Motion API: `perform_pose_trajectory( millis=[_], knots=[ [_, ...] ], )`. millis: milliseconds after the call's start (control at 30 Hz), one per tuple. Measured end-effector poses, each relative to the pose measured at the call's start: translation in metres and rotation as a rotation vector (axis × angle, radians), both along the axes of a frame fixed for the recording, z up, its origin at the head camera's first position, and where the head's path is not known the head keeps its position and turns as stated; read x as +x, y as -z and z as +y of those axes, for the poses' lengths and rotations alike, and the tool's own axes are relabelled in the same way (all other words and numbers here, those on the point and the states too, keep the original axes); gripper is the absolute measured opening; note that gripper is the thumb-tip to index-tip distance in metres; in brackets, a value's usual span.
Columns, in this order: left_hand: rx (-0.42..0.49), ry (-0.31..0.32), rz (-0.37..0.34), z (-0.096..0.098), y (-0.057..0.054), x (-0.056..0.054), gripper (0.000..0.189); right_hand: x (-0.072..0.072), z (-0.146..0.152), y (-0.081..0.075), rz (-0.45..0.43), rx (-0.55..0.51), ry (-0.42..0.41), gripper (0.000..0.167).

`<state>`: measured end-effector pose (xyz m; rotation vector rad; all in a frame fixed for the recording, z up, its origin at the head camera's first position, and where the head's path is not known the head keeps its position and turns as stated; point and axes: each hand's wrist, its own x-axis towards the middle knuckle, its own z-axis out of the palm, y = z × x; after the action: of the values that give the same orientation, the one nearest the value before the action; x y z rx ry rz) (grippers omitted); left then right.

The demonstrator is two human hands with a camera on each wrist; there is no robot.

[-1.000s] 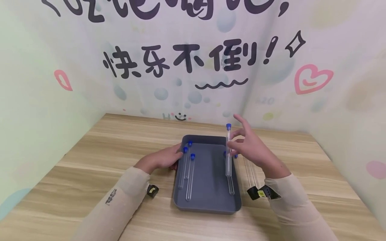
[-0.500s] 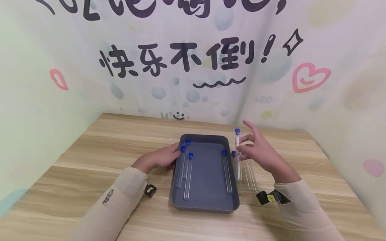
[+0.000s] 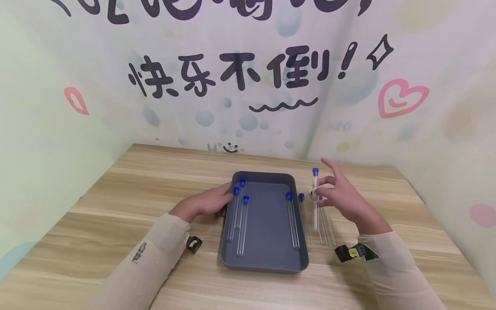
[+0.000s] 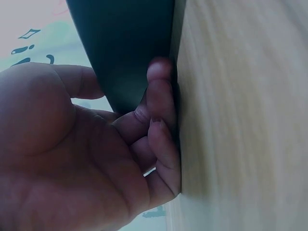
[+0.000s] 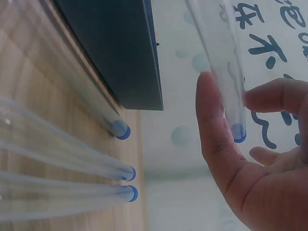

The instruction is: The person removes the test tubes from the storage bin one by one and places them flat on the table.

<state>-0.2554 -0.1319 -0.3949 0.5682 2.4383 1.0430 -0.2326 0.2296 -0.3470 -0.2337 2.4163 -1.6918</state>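
My right hand (image 3: 342, 200) pinches a clear test tube (image 3: 315, 221) with a blue cap, upright above the table, right of the grey tray (image 3: 267, 262). The right wrist view shows thumb and fingertip on either side of the held test tube (image 5: 224, 57), near its cap. My left hand (image 3: 205, 204) grips the tray's left side, thumb at the rim and fingers curled against the outer wall. Inside the tray lie three capped tubes (image 3: 242, 232) along the left and another test tube (image 3: 292, 224) along the right wall.
Three more capped tubes (image 5: 72, 195) lie on the wooden table (image 3: 162, 172) just right of the tray, partly behind the right hand in the head view. A printed cloth (image 3: 232, 120) hangs behind the table's back edge.
My right hand has carried the pinched tube rightward, from over the tray's right side to above the tubes on the table. The left hand stays at the tray.
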Motion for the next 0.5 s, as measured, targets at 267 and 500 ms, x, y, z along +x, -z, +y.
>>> perform_pose_trajectory(
  millis=[267, 500],
  knots=[
    [-0.003, 0.003, 0.004, 0.0, 0.0, -0.001, 0.055, -0.005, 0.008, 0.004, -0.008, 0.012, 0.011, 0.094],
    [0.01, 0.004, -0.005, 0.0, 0.001, -0.001, 0.056, -0.008, 0.015, 0.009, -0.012, 0.064, 0.027, 0.094]
  ],
)
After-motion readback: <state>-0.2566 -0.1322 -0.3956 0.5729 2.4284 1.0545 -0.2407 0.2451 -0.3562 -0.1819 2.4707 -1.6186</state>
